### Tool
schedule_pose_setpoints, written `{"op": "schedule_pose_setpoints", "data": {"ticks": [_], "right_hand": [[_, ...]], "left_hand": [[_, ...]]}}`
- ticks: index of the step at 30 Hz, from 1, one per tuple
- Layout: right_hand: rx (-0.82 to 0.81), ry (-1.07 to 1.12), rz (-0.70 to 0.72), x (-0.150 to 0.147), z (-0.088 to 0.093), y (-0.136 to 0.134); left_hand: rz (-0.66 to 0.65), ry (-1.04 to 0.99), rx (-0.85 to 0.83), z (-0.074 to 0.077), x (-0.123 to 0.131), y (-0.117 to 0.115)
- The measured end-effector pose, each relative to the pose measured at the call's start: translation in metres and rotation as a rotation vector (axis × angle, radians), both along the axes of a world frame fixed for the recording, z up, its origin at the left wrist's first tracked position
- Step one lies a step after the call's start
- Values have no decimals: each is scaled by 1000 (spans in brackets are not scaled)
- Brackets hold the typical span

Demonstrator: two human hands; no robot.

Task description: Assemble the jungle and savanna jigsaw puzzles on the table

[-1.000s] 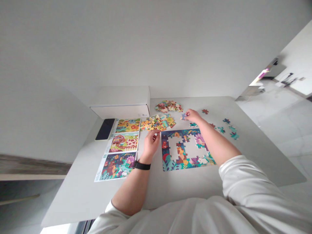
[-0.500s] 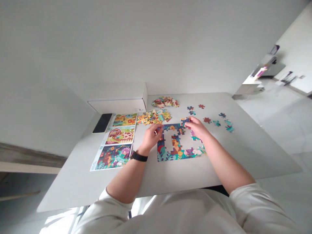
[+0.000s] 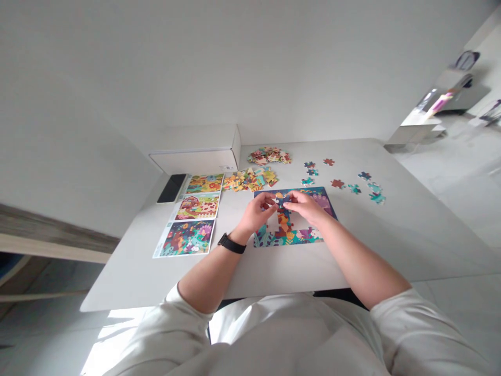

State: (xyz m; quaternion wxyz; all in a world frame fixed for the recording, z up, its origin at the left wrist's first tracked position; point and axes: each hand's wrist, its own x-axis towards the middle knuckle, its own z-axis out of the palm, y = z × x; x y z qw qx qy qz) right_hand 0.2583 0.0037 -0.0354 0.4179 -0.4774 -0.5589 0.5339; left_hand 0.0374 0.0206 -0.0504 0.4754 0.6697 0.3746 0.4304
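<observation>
Both of my hands are over the top edge of a partly assembled jungle-animal jigsaw puzzle (image 3: 289,235), with white gaps showing in its middle. My left hand (image 3: 256,212) and my right hand (image 3: 304,207) nearly meet there, fingertips bent toward the puzzle. My right hand pinches a small jigsaw piece (image 3: 280,198), mostly hidden by my fingers. I cannot tell whether my left hand grips it too. A black watch (image 3: 230,243) is on my left wrist.
Two piles of loose pieces (image 3: 250,180) lie beyond the puzzle, and several separate pieces (image 3: 354,188) lie to its right. Three picture cards (image 3: 198,207) lie on the left, with a black phone (image 3: 171,188) and a white box (image 3: 195,156) behind them on the white table (image 3: 364,240).
My hands have drawn together over the puzzle's top edge, my right hand moving left from the loose pieces. The whole view has tilted, so the table sits higher in the frame.
</observation>
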Motion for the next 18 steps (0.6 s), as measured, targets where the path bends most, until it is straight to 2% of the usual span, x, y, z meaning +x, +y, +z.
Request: {"op": "schedule_pose_setpoints", "data": {"ticks": [5,12,15,18], "right_hand": [[15,-31,-63,5,3,-1],[35,-42,-51,7,6,-1],[33,-52,-65,8,2,1],[31,-61,-88,10,-1,3]], "left_hand": [[11,-106,-97,-1,-2,5],[-2,-151,-142,-2,-3,5],[3,-74,-72,-2,-3,4],[78,71,101,0,-5,2]]}}
